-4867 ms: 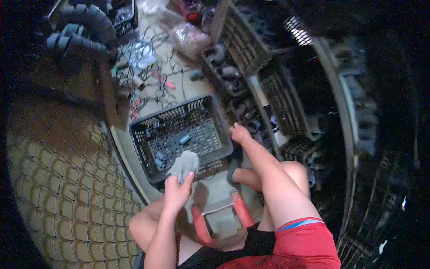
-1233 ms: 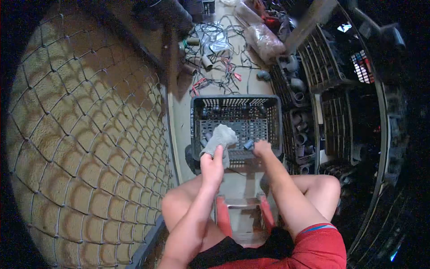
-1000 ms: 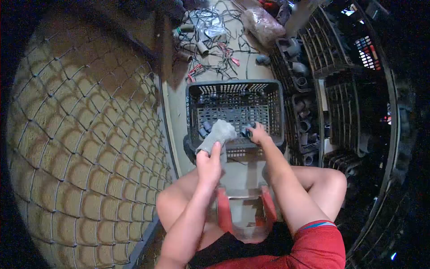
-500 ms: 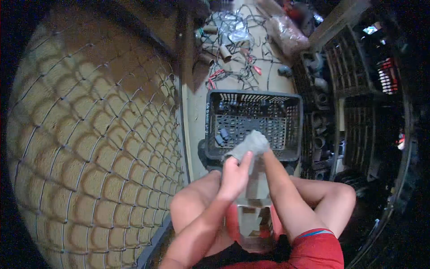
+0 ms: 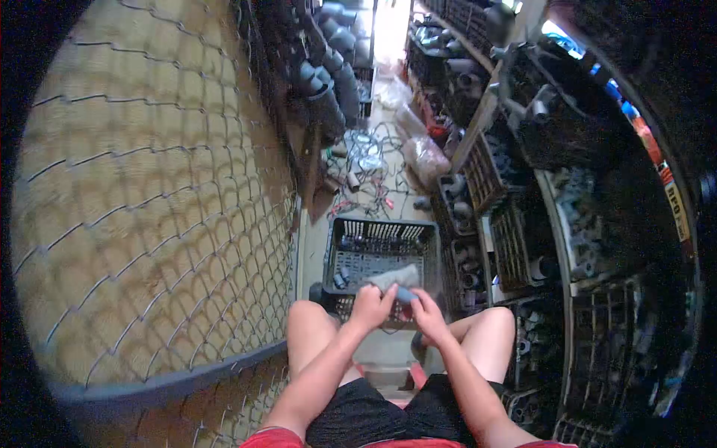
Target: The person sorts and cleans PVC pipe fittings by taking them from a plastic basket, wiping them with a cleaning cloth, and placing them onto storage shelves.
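Observation:
My left hand [image 5: 369, 308] is closed on a pale grey cloth [image 5: 396, 277], which sticks out beyond the fingers over the near side of a black plastic crate. A small blue-grey pipe fitting [image 5: 405, 294] sits between my two hands. The fingers of my right hand [image 5: 430, 319] pinch its right end, while my left thumb lies against the other end. Inside the perforated black crate [image 5: 382, 225], a few small grey fittings [image 5: 340, 278] lie at the left. The crate stands on the floor just past my knees.
Wire mesh [image 5: 149, 187] runs along my left. Shelves with dark crates [image 5: 511, 246] of grey fittings line the right. Beyond the crate, tangled cables [image 5: 366, 179] and a plastic-wrapped bundle [image 5: 427, 160] lie on the floor. Large grey pipe pieces [image 5: 326, 97] are stacked at the far left.
My view has tipped upward, showing more of the aisle. The cloth no longer covers my right hand; it now extends from my left, and a blue-grey fitting shows between the hands.

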`<move>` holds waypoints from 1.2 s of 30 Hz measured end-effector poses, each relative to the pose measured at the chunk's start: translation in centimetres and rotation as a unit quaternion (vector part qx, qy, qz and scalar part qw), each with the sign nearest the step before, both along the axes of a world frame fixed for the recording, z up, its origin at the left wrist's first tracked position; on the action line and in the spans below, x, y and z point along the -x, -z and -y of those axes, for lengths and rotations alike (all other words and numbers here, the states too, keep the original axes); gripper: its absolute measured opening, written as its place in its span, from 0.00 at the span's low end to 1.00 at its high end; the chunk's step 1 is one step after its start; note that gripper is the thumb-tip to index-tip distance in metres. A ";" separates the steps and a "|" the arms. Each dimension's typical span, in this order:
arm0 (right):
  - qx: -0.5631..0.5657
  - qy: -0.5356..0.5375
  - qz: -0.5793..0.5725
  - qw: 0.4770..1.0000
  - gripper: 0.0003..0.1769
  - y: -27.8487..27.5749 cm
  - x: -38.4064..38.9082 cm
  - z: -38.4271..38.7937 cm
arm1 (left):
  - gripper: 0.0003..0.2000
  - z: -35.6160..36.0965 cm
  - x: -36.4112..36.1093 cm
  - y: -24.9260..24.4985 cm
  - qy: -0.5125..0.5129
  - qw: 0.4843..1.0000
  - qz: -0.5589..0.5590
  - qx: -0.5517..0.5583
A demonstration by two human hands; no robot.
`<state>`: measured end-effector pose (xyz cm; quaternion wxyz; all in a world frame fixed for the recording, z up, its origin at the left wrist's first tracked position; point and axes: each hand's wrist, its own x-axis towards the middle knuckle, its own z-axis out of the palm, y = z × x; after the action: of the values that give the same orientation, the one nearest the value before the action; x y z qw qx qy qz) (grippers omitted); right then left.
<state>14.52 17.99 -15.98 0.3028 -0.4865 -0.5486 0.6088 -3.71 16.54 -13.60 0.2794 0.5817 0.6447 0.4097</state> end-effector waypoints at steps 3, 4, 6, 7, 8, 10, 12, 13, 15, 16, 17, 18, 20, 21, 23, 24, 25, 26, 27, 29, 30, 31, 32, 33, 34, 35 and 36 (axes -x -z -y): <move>0.265 0.126 -0.276 0.915 0.24 -1.1 -1.5 5.2 | 0.18 4.6 -2.8 -4.5 0.032 0.994 -0.079 -0.073; 0.266 0.150 -0.318 0.898 0.27 -3.2 -0.8 7.4 | 0.15 6.2 -4.3 -5.0 0.002 0.992 -0.058 -0.109; 0.239 0.278 -0.341 0.866 0.21 -6.9 1.0 10.4 | 0.11 9.4 -6.4 -5.5 -0.025 0.984 -0.055 -0.170; 0.218 0.308 -0.324 0.868 0.19 -7.3 0.8 11.6 | 0.10 10.4 -6.9 -6.4 -0.026 0.977 -0.074 -0.197; 0.181 0.308 -0.355 0.864 0.17 -6.5 0.5 11.7 | 0.11 11.2 -7.2 -7.2 -0.022 0.968 -0.074 -0.240; 0.104 0.263 -0.325 0.902 0.16 -8.2 -0.5 12.1 | 0.11 12.3 -7.8 -9.8 -0.009 0.972 -0.038 -0.233; -0.043 0.152 -0.181 0.971 0.10 -11.1 -1.9 12.8 | 0.14 12.7 -7.1 -10.9 0.025 0.980 -0.006 -0.198; -0.046 0.152 -0.187 0.969 0.10 -12.6 -2.3 12.9 | 0.14 12.9 -6.4 -10.3 0.027 0.979 -0.011 -0.201; -0.386 0.043 -0.017 0.921 0.08 -14.6 -3.2 12.9 | 0.14 13.4 -5.8 -9.6 0.035 0.945 0.310 0.096; -0.393 0.082 0.001 0.916 0.09 -14.8 -3.1 12.8 | 0.14 13.7 -5.5 -10.2 0.066 0.946 0.294 0.122; -0.396 0.084 -0.001 0.914 0.09 -14.4 -3.5 12.6 | 0.14 14.2 -6.0 -10.7 0.068 0.947 0.292 0.120; -0.268 0.081 0.016 0.960 0.10 -13.5 -4.0 12.1 | 0.15 14.7 -6.5 -11.1 0.118 0.940 0.283 0.149; -0.185 0.070 0.056 0.979 0.16 -10.0 -4.8 10.9 | 0.17 15.5 -7.3 -11.4 0.209 0.948 0.168 0.172; -0.185 0.073 0.055 0.979 0.16 -10.5 -5.0 11.0 | 0.19 15.9 -7.6 -11.5 0.247 0.955 0.060 0.155; -0.146 0.014 0.135 0.980 0.16 -11.7 -5.4 10.5 | 0.19 16.2 -8.3 -11.3 0.225 0.966 -0.109 -0.071; -0.205 0.059 0.143 0.966 0.13 -14.3 -5.0 11.3 | 0.20 16.4 -8.5 -10.0 0.208 0.961 -0.139 -0.115; -0.208 0.060 0.141 0.966 0.13 -16.0 -4.6 12.1 | 0.21 16.7 -8.8 -8.6 0.188 0.954 -0.170 -0.158; -0.301 0.099 0.113 0.942 0.12 -17.4 -4.2 12.7 | 0.21 17.8 -8.6 -6.5 0.211 0.942 0.256 0.049; -0.391 0.136 0.084 0.906 0.10 -18.2 -3.9 12.8 | 0.22 17.6 -8.6 -7.4 0.226 0.848 0.456 0.147; -0.449 0.114 0.043 0.885 0.08 -18.1 -4.0 13.1 | 0.23 17.2 -8.7 -8.8 0.184 0.670 0.685 0.219; -0.475 0.112 0.014 0.873 0.07 -17.9 -4.0 13.2 | 0.24 17.2 -8.9 -10.9 0.175 0.617 0.742 0.194; -0.501 0.111 -0.016 0.858 0.07 -17.6 -3.9 13.2 | 0.25 17.5 -8.7 -11.8 0.167 0.563 0.792 0.168; -0.449 0.118 -0.021 0.885 0.09 -16.9 -4.1 13.1 | 0.27 17.8 -7.5 -6.4 0.120 0.781 0.583 0.189; -0.292 0.101 -0.039 0.950 0.12 -15.7 -4.7 13.0 | 0.28 17.6 -9.1 -13.6 0.133 0.961 0.234 0.059; -0.134 0.130 -0.113 0.976 0.14 -15.3 -5.3 12.9 | 0.27 17.7 -9.0 -16.7 0.146 0.986 0.039 -0.064; 0.030 0.153 -0.181 0.971 0.15 -15.1 -5.9 12.8 | 0.26 17.9 -8.5 -18.1 0.151 0.959 -0.159 -0.179; 0.031 0.204 -0.202 0.957 0.15 -14.8 -6.1 12.5 | 0.26 17.7 -7.9 -18.3 0.146 0.960 -0.160 -0.177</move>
<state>20.66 5.46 -1.14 0.5099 -0.4641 -0.3455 0.6366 4.23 -1.20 4.67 0.1219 0.7674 0.5063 0.3741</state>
